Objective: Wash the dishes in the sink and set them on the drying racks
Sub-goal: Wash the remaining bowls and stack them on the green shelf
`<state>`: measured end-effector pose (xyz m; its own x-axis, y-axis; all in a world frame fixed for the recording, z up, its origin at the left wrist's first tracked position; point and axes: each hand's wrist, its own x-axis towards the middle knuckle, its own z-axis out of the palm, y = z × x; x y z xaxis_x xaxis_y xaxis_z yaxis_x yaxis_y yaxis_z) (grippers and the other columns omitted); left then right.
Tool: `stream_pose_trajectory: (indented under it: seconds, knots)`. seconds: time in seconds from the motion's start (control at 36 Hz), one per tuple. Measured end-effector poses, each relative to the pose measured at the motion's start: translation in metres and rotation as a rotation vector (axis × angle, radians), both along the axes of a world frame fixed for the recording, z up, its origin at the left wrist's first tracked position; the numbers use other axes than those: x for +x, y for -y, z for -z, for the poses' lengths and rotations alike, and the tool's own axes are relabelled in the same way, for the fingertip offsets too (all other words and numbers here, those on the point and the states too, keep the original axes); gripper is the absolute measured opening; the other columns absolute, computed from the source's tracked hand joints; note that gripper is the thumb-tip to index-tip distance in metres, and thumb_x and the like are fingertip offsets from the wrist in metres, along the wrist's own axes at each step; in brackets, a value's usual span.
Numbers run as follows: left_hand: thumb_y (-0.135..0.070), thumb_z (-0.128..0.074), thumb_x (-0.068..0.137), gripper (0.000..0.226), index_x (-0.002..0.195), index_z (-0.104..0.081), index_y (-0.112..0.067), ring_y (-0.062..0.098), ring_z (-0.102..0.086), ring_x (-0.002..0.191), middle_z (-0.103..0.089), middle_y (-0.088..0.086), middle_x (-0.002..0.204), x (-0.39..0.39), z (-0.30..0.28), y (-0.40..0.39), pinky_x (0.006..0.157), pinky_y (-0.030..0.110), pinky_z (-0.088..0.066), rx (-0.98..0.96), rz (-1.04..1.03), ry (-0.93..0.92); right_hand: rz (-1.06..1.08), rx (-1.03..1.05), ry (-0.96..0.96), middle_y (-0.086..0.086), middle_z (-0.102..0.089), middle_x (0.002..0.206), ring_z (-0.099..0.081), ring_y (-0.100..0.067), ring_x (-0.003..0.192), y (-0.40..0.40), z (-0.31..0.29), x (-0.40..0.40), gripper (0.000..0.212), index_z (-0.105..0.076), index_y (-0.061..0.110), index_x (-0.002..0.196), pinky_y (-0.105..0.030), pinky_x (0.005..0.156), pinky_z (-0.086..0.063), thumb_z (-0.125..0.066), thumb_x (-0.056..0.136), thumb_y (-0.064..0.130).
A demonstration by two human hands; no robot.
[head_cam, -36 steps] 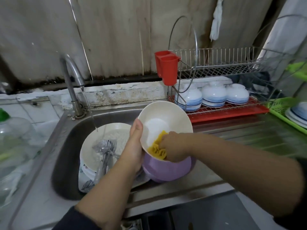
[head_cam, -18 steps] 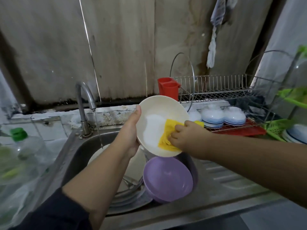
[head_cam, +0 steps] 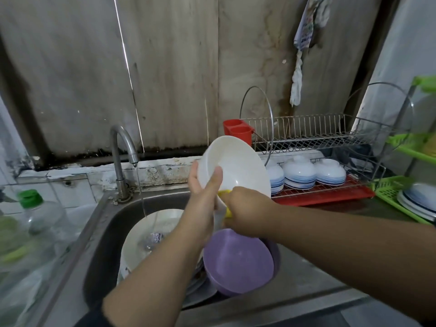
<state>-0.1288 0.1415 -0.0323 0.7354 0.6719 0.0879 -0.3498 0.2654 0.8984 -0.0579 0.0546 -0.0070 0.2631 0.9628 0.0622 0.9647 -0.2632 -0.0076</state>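
At the far left a clear plastic bottle (head_cam: 35, 223) with a green cap stands blurred on the counter. Beside it the curved metal tap (head_cam: 121, 159) runs a thin stream into the stainless steel sink (head_cam: 103, 223), where a wide white plate (head_cam: 151, 234) lies flat with wet cutlery on it. The left hand (head_cam: 205, 199) grips the cream bowl (head_cam: 236, 166) at its left edge, thumb pressed inside and fingers behind. The bowl is smooth, round and glossy, tilted up on its side above the sink with its hollow facing the camera. At its lower rim the right hand (head_cam: 247, 211) is curled around a yellow sponge (head_cam: 226, 204), mostly hidden, pressed against the bowl. Below both hands a matte purple bowl (head_cam: 238, 260) leans in the sink. To the right a wire drying rack (head_cam: 318, 138) carries a red cup holder (head_cam: 238, 132) and, on its lower tier over a red tray, upturned white bowls (head_cam: 299, 173) with blue bands. A green plastic rack (head_cam: 391, 192) holds plates at the far right.
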Motion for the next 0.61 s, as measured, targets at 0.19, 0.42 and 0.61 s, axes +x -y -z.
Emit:
stream_pose_trajectory:
  seconds: [0.19, 0.42, 0.61]
  knots:
    - [-0.048, -0.055, 0.087, 0.062, 0.141, -0.041, -0.02, 0.026, -0.062, 0.108, -0.06, 0.01, 0.129, -0.018, -0.017, -0.039, 0.077, 0.038, -0.053, 0.03, 0.032, -0.072, -0.282, -0.275, 0.767, 0.0, -0.055, 0.125, -0.041, -0.025, 0.118, 0.018, -0.016, 0.032, 0.044, -0.04, 0.02, 0.136, -0.034, 0.077, -0.031, -0.045, 0.093, 0.01]
    - [-0.051, -0.062, 0.075, 0.07, 0.135, -0.028, -0.036, 0.007, -0.063, 0.096, -0.061, -0.009, 0.115, -0.008, -0.01, -0.002, 0.078, 0.029, -0.052, 0.055, -0.026, -0.004, -0.019, -0.042, 0.091, -0.011, -0.053, 0.107, -0.054, -0.031, 0.101, 0.007, -0.018, -0.004, 0.035, -0.048, 0.014, 0.123, -0.027, 0.069, -0.031, -0.058, 0.091, 0.024]
    - [-0.039, -0.05, 0.094, 0.049, 0.138, -0.04, -0.02, 0.022, -0.065, 0.101, -0.065, 0.006, 0.116, -0.009, -0.019, -0.014, 0.071, 0.032, -0.052, 0.025, -0.069, -0.074, -0.146, -0.116, 0.454, -0.007, -0.057, 0.118, -0.046, -0.027, 0.115, 0.008, -0.02, 0.012, 0.031, -0.05, 0.016, 0.122, -0.03, 0.074, -0.028, -0.052, 0.091, 0.016]
